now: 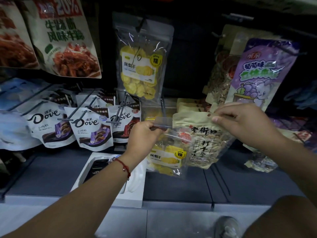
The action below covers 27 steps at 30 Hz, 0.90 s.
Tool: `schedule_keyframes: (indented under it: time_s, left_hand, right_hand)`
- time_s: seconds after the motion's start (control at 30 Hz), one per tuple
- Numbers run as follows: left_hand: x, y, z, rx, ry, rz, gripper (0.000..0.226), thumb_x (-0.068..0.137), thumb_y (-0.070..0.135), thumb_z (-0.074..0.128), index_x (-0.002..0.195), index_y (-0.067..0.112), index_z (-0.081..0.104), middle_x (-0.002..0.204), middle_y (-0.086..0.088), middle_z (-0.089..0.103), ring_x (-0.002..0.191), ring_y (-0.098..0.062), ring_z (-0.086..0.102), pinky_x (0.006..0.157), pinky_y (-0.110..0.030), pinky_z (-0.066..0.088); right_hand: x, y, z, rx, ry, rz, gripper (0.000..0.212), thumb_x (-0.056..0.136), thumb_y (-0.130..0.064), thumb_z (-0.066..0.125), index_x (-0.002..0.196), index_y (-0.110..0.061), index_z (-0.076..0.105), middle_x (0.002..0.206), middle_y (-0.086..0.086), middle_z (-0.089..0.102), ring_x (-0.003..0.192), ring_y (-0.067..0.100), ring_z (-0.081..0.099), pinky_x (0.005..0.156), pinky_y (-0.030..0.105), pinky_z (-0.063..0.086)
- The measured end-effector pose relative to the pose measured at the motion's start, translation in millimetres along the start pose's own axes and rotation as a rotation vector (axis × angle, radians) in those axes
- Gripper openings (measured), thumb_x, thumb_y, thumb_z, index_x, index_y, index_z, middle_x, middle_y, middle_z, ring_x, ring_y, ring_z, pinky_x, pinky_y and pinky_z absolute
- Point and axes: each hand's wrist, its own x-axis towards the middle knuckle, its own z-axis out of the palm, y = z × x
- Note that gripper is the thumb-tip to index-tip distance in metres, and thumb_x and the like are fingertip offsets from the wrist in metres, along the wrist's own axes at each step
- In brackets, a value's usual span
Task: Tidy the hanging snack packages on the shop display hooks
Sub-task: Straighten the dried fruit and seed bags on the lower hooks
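Clear plastic forms the pouch of dried pineapple (167, 156) that is gripped at its top strip by the left hand (143, 134), fingers curled round the edge. Just beside it and overlapping its right side, a beige packet of sunflower seeds (203, 141) is pinched near its punched hole by the right hand (240, 120) — thumb in front, fingers behind. Both packets are held off the hooks, in front of the lower row of the display. The hands are kept apart, each clamped on its own packet.

A second pineapple pouch (140, 66) is seen hanging on a hook above. To the left, white Dove chocolate bags (91, 127) are hung on grey hooks (80, 112), with spicy snack bags (66, 42) above them. At the right, a purple grape-flavoured bag (259, 73) is hung — more seed packets (221, 74) are partly hidden behind it. A red cord bracelet (124, 164) is worn on the left wrist.
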Motion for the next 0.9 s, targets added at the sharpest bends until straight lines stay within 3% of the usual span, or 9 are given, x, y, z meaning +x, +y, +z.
schedule_keyframes:
  time_s: [0.07,0.13,0.23,0.47,0.57,0.67,0.73,0.8,0.9]
  left_hand:
    - [0.7,2.0,2.2,-0.017,-0.017,-0.001,0.012,0.082,0.021,0.078,0.089,0.03,0.081,0.077,0.011,0.076,0.073,-0.01,0.072,0.068,-0.037,0.06]
    - [2.1,4.4,4.6,-0.036,-0.022,0.002,0.018,0.08,0.025,0.079,0.09,0.04,0.08,0.083,0.007,0.078,0.088,-0.025,0.073,0.079,-0.047,0.06]
    - [6.5,7.0,1.3,-0.034,-0.057,-0.014,0.03,0.081,0.023,0.08,0.079,0.052,0.076,0.081,0.013,0.077,0.092,-0.031,0.072,0.083,-0.051,0.058]
    - [16.7,8.6,-8.6,-0.068,-0.133,-0.094,0.028,0.077,0.011,0.084,0.073,0.038,0.077,0.081,0.013,0.077,0.088,-0.01,0.073,0.087,-0.034,0.057]
    - [25.1,10.5,-14.3,-0.069,-0.21,-0.201,0.027,0.076,0.002,0.081,0.071,0.028,0.079,0.082,0.004,0.077,0.077,-0.012,0.067,0.069,-0.022,0.051]
    - [29.0,14.2,-18.0,-0.094,-0.251,-0.272,0.008,0.08,-0.005,0.075,0.085,0.002,0.076,0.083,-0.011,0.074,0.065,-0.013,0.058,0.052,-0.015,0.045]
    - [31.7,13.0,-17.6,-0.109,-0.26,-0.299,0.014,0.086,-0.006,0.069,0.085,0.006,0.077,0.081,-0.004,0.073,0.066,-0.015,0.06,0.056,-0.02,0.05]
    - [35.9,8.7,-18.1,-0.131,-0.23,-0.339,0.019,0.087,-0.003,0.069,0.082,0.013,0.077,0.083,-0.001,0.075,0.074,-0.018,0.064,0.072,-0.031,0.056]
    - [42.4,2.4,-17.4,-0.2,-0.182,-0.336,0.02,0.085,0.002,0.073,0.071,0.016,0.077,0.077,0.003,0.077,0.081,-0.022,0.066,0.082,-0.038,0.055]
  right_hand:
    - [-0.5,1.1,-1.4,0.009,-0.004,0.02,0.012,0.091,-0.022,0.07,0.091,-0.013,0.078,0.095,-0.008,0.072,0.091,0.011,0.065,0.084,0.041,0.053]
    - [-1.1,1.4,-4.1,0.012,-0.023,0.042,0.013,0.091,-0.024,0.069,0.091,-0.015,0.078,0.093,-0.011,0.072,0.089,0.007,0.064,0.083,0.039,0.053]
    - [-4.1,2.9,-7.1,0.032,-0.03,0.066,0.012,0.091,-0.025,0.069,0.09,-0.017,0.078,0.092,-0.012,0.072,0.087,0.005,0.065,0.08,0.039,0.054]
    - [-13.4,4.2,-9.9,0.071,-0.025,0.132,0.01,0.09,-0.023,0.071,0.089,-0.016,0.079,0.091,-0.011,0.073,0.086,0.002,0.065,0.08,0.034,0.054]
    - [-20.3,5.9,-12.9,0.099,-0.017,0.17,0.01,0.089,-0.023,0.072,0.091,-0.019,0.08,0.09,-0.018,0.073,0.087,-0.003,0.065,0.078,0.028,0.052]
    - [-31.4,10.8,-13.9,0.109,0.002,0.204,0.009,0.087,-0.025,0.072,0.091,-0.021,0.08,0.09,-0.019,0.073,0.087,-0.001,0.067,0.08,0.032,0.053]
    - [-37.7,15.0,-11.9,0.082,0.024,0.205,0.009,0.086,-0.022,0.074,0.091,-0.019,0.08,0.089,-0.024,0.07,0.087,0.005,0.068,0.081,0.033,0.053]
    - [-43.2,20.2,-9.0,0.056,0.045,0.21,0.008,0.085,-0.019,0.075,0.091,-0.017,0.081,0.088,-0.029,0.066,0.086,0.009,0.067,0.079,0.033,0.052]
    - [-53.4,29.6,-2.2,0.077,0.029,0.241,0.009,0.085,-0.024,0.075,0.083,-0.032,0.077,0.087,-0.021,0.071,0.084,-0.001,0.065,0.074,0.022,0.05]
